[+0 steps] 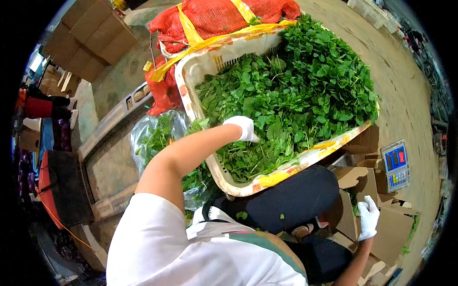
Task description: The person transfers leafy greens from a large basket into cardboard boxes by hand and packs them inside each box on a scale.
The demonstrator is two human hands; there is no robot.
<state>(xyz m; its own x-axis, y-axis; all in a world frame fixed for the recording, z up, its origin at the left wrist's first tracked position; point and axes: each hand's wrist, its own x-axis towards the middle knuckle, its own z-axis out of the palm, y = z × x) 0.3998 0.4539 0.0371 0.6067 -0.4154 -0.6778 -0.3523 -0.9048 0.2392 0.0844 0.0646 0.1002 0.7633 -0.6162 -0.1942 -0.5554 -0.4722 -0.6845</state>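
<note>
My left hand [244, 128], in a white glove, reaches over the near left part of a white plastic crate [194, 102] and points down into a heap of leafy greens [267, 102]. Its fingers are mostly hidden behind the back of the glove, with one fingertip at the leaves. My right hand [368, 218], also white-gloved, is at the lower right above an open cardboard box [346, 212]. Its fingers are curled together, and what they may hold is hidden. Yellow tape covers parts of the crate's stained rim.
Behind the crate lies a red mesh sack [217, 21]. A clear plastic bag of greens [160, 133] sits to its left. At the right stands a scale display [396, 164], beside more cardboard. Stacked cartons [90, 35] and a metal frame [107, 126] are on the left.
</note>
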